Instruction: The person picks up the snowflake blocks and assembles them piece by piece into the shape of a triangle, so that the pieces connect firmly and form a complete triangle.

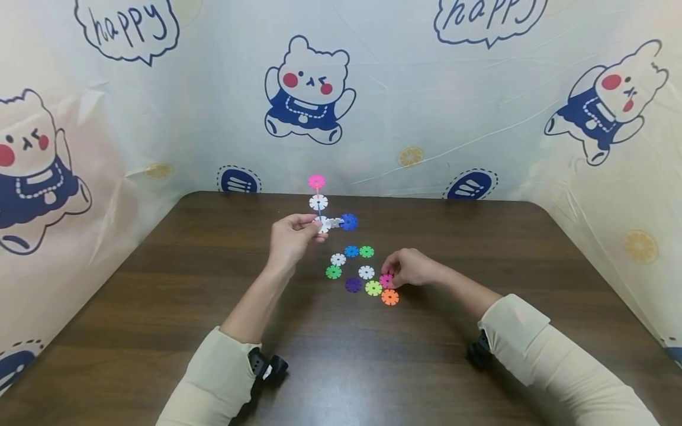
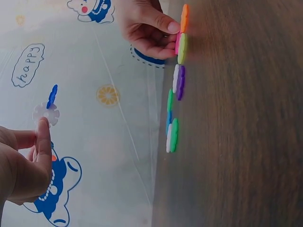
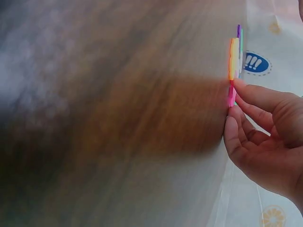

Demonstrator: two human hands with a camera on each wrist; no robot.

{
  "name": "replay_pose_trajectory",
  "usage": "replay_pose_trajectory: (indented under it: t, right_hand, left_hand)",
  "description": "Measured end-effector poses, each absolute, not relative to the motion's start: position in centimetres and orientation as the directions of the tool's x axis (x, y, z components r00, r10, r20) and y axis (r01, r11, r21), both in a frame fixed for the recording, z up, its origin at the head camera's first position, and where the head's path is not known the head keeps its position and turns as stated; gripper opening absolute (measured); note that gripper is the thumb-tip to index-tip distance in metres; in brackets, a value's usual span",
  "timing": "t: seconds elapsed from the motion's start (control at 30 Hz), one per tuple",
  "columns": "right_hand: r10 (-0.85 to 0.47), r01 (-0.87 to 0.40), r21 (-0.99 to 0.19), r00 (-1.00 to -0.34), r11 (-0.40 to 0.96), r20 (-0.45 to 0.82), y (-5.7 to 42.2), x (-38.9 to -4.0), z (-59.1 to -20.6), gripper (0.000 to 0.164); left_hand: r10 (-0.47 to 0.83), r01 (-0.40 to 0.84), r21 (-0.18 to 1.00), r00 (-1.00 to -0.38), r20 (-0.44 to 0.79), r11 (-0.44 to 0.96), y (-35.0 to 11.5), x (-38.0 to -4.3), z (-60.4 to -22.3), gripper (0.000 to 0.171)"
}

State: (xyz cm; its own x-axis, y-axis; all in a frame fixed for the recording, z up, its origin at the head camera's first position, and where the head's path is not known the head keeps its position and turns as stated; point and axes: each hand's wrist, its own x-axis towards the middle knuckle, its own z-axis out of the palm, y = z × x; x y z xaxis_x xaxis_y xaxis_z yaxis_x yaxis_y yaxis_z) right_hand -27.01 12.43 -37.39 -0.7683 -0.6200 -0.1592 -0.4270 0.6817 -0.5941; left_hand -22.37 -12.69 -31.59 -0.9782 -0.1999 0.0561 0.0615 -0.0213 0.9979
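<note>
1. The left hand [image 1: 292, 239] is pinching the joined build [image 1: 318, 203] by a white notched disc at its corner. If it squeezes too hard or twists, I think the little slots could pop apart.
2. The build looks thin. One arm goes up to the top pink disc [image 1: 317, 181], and another pokes out to the right, ending in the end blue disc [image 1: 348, 222]. A bump on either tip could bend it or knock a disc off.
3. The right hand [image 1: 414, 267] is pinching the loose pink disc [image 1: 386, 281] by its edges. It is small, so it could slip out. I can't tell if it is lifted off the bench [image 1: 160, 296].
4. The yellow-green disc [image 1: 373, 288] and the orange disc [image 1: 390, 297] sit right beside the pink one. Moving fingers could push them away.
5. The build is up at the left hand's fingertips, well apart from the right hand. The loose pink disc is at the right hand's fingertips, nearer the person than the build.
6. Between the hands lie the purple disc [image 1: 353, 285], the loose white disc [image 1: 366, 272] and the left green disc [image 1: 333, 272].
</note>
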Motion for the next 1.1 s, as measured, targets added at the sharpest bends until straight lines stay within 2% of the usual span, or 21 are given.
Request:
replay_pose_trajectory:
  t: [0.27, 0.5, 0.77, 1.1]
  right_hand:
    - [-0.607, -0.424, -0.605, -0.784, 0.674, -0.127, 12.7, -27.1, -37.6, 0.013]
    - [-0.590, -0.396, -0.695, -0.806, 0.600, -0.049, 13.1, -26.7, -36.8, 0.012]
    - [-0.462, -0.388, -0.788, -0.874, 0.478, 0.150, 12.8, -26.4, -35.9, 0.009]
    - [-0.276, -0.351, -0.873, -0.924, 0.338, 0.264, 12.0, -25.6, -35.1, 0.010]
  left_hand:
    - [-0.195, 0.036, 0.999, -0.980, 0.036, -0.001, -12.6, -22.3, -31.8, 0.023]
    - [-0.187, 0.044, 0.999, -0.982, 0.038, -0.027, -12.5, -22.4, -32.1, 0.023]
    - [-0.183, 0.031, 0.999, -0.983, 0.028, -0.015, -12.1, -22.4, -32.3, 0.023]
    - [-0.160, 0.006, 1.000, -0.987, 0.003, -0.015, -11.7, -22.4, -32.7, 0.023]
